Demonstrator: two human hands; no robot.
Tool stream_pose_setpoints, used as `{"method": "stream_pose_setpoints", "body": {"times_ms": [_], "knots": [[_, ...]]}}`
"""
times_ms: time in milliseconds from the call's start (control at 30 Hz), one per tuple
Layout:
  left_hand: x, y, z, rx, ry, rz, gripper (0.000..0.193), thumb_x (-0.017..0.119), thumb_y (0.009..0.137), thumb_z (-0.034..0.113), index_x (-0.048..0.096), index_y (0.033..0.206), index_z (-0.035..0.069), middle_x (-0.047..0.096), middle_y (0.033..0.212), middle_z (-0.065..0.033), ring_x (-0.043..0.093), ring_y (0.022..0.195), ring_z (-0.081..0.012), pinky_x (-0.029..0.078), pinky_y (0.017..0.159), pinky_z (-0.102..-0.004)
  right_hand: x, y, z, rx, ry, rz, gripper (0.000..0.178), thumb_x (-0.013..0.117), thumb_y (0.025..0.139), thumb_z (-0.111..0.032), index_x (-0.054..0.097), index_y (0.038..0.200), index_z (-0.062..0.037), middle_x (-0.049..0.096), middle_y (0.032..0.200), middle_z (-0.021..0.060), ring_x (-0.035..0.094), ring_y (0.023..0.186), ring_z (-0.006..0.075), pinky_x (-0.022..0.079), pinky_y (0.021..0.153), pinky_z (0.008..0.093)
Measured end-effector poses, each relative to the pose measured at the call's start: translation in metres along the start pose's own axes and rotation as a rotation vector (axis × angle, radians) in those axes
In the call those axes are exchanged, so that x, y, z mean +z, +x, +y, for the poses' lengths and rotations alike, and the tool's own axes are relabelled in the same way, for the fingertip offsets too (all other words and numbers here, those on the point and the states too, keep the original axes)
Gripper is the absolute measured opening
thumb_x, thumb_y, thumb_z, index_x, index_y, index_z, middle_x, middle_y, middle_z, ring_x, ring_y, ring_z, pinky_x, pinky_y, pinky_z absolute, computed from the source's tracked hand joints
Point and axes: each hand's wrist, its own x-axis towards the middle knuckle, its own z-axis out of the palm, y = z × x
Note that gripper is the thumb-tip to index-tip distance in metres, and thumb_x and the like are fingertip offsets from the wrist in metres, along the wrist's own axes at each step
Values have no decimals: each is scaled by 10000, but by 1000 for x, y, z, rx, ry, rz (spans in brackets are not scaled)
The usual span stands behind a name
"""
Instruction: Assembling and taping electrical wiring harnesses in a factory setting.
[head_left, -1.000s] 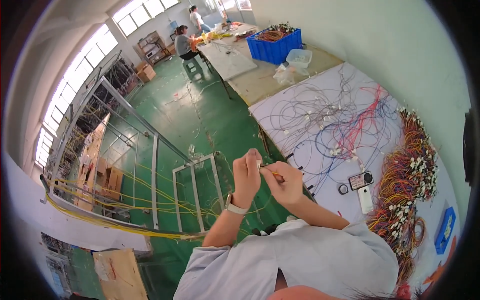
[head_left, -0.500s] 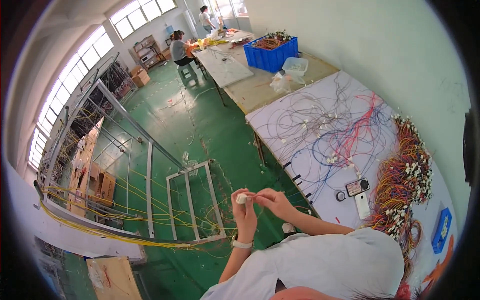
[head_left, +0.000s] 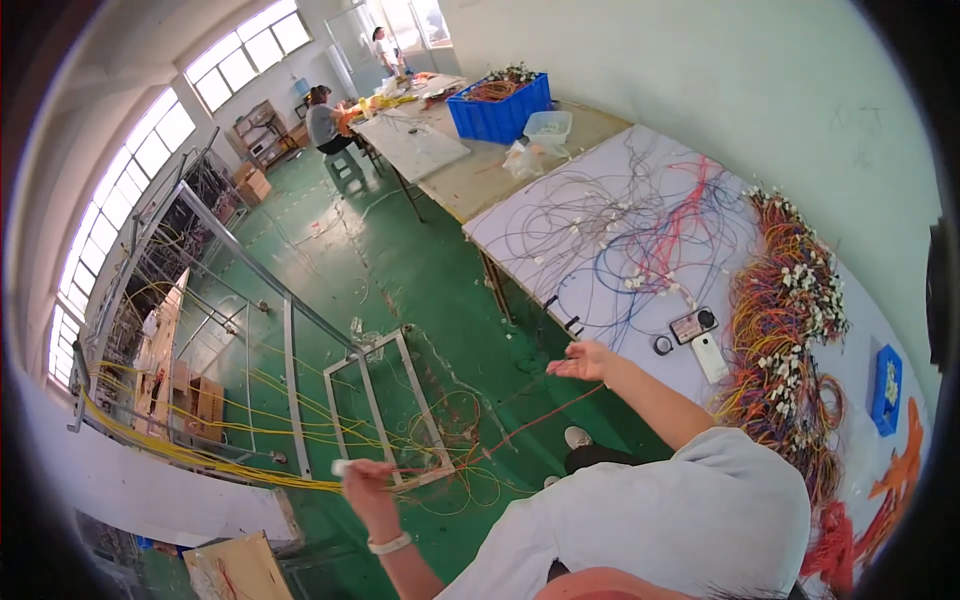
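Observation:
Far to the left, my left hand (head_left: 368,492) is closed on a small white plastic connector (head_left: 342,467), which sticks out past the fingertips. A thin red wire (head_left: 545,415) stretches from beside this hand across to the wrist of my right hand (head_left: 582,361). Fingers extended and palm partly turned up, the right hand hovers by the front edge of the white table (head_left: 500,230). No object shows in its fingers. Whether the wire touches that wrist or passes behind it, I cannot tell.
Colored wire bundles with white connectors (head_left: 790,310) lie on the table, near a phone (head_left: 710,358), a black roll (head_left: 662,345) and a blue tray (head_left: 886,390). A metal frame draped with yellow wires (head_left: 240,475) stands left. Two people are farther back, one seated.
My hands were together around the white piece and have moved apart. The left went left and down with it; the right moved right and up, its fingers opening. The red wire now spans between them.

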Motion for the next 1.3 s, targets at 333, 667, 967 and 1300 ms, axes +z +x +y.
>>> {"method": "stream_pose_setpoints", "body": {"times_ms": [333,667,967,1300], "knots": [[-92,-46,176,919,-478,682,401,549,943,228,330,618,144,276,593,34,303,541,-98,325,551,-230,-64,12,-225,-406,76,210,177,444,898,-88,512,736,-66,538,575,74,553,521,197,526,557,381],[5,-103,26,-17,-719,-144,109,480,986,138,496,953,35,462,804,-11,430,658,-81,416,602,-222,10,-111,-410,-923,-2301,700,263,570,820,-256,675,774,-19,642,679,166,619,582,294,467,546,428],[96,-178,-30,-582,-547,-295,386,460,981,242,482,1311,42,574,1126,-69,512,806,-112,454,742,-236,100,-144,23,-1526,-1777,241,186,533,800,-157,667,844,-36,647,877,165,621,862,331,486,771,421],[166,-101,-142,-748,162,-594,299,477,970,211,621,1127,2,507,733,63,374,576,-23,280,496,-193,19,-205,193,-540,-1395,21,203,542,876,-177,655,810,-23,657,653,75,644,634,173,502,607,312]]}}
